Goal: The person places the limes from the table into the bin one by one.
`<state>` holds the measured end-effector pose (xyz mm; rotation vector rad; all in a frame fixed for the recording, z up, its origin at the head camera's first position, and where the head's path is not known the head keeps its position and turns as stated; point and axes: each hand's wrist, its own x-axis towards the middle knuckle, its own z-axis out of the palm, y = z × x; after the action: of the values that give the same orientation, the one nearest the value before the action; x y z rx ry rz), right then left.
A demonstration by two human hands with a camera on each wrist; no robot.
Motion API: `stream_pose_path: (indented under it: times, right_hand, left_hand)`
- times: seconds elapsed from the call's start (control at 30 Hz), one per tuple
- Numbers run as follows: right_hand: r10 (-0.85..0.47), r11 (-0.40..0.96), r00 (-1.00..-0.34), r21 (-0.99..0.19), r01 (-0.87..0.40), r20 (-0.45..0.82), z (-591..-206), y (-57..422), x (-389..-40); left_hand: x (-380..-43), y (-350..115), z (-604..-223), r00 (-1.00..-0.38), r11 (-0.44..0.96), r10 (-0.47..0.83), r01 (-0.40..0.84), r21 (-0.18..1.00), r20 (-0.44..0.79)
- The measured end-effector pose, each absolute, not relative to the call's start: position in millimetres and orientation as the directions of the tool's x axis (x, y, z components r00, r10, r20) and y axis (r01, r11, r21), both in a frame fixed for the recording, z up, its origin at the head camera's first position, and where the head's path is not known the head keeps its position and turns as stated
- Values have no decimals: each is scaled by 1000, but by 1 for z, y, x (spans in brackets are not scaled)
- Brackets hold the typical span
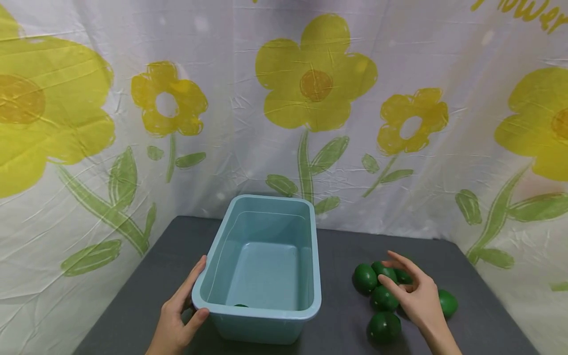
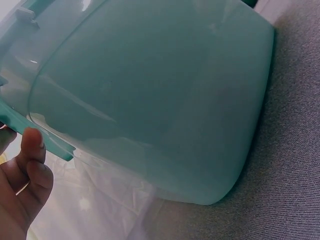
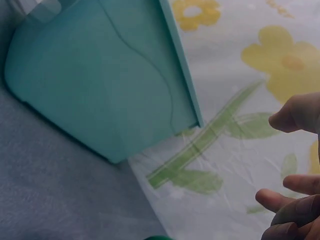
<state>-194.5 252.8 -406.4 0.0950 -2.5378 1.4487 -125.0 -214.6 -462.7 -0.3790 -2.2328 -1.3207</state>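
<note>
Green fruits (image 1: pixel 365 278), rounded, dark and glossy, at least six in number: loose cluster beneath and just left of the right hand's fingertips, one more (image 1: pixel 383 328) nearer the wearer, below and left of that palm, and another (image 1: pixel 447 303) just beyond the hand's outer edge, partly covered by it. Right hand (image 1: pixel 419 296): poised over the cluster, thumb and forefinger well apart; whether the lower fingers touch a fruit cannot be told. Left hand (image 1: pixel 177 315): clamped on the near left corner of the basin, thumb at the front, fingers along the side under the rim (image 1: pixel 262 313). Basin (image 1: pixel 258 328): pale blue-green, smooth, rectangular with rounded corners, upright, extending forward and rightward from the left hand and well apart from the right; a green sliver (image 1: pixel 241 305) shows just above its near rim, to the right of the left thumb. Table (image 1: pixel 341 256): dark grey covering, finely woven beside the left hand, running beneath both hands to the backdrop. Backdrop (image 1: pixel 222 162): white creased fabric, rising beyond both hands and along either side, printed with yellow flowers (image 1: pixel 316 111), orange or white at centre, green stems (image 1: pixel 304 158) and leaves (image 1: pixel 330 154); yellow lettering (image 1: pixel 534 14) high beyond the right hand.
</note>
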Motion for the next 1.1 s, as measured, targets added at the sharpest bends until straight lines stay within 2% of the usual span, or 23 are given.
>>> stream_pose_path:
  times: [0.4, 0.7, 0.93, 1.1]
  right_hand:
    - [125, 595, -991, -803, 45, 37, -419, 270, -188]
    - [148, 629, -988, -767, 126, -41, -429, 284, -185]
    - [152, 655, -980, -730, 195, -126, -436, 294, -175]
    - [166, 694, -978, -689, 209, -130, -438, 297, -170]
  left_hand:
    - [-124, -218, -465, -823, 481, -7, 495, 723, 568]
    - [-124, -221, -466, -795, 471, 0, 535, 701, 607]
    - [-125, -219, -465, -796, 465, 10, 540, 702, 605]
    - [-126, -218, -466, -796, 457, 12, 542, 705, 605]
